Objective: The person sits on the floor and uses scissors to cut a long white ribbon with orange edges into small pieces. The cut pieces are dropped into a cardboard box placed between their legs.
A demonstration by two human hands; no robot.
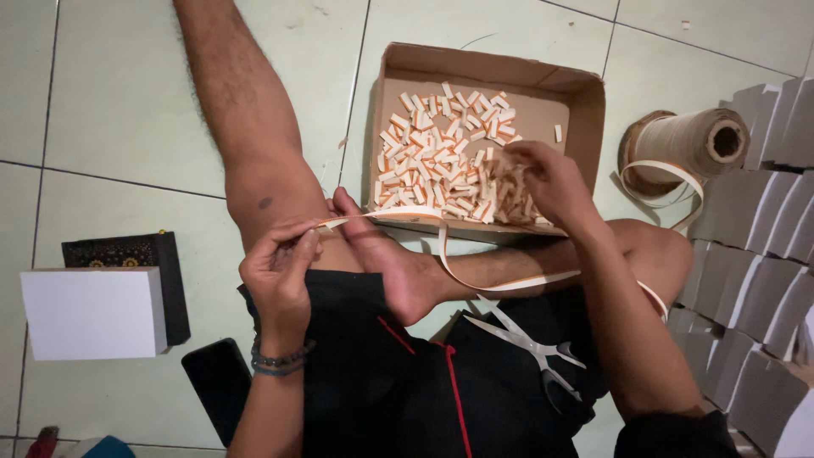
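Ribbon strip (475,284), cream with an orange edge, is pinched at its end in your left hand (278,267), fingers closed on it above your knee. It runs across your foot (398,271) and loops back toward the spool (691,144) on the floor. Your right hand (547,182) sits in the cardboard box (585,93), fingers curled onto the heap of small cut pieces (441,161). Scissors (530,343) lie on your lap. A stack of grey boxes (755,254) stands right; a white box (91,312) and phone (216,382) lie left.
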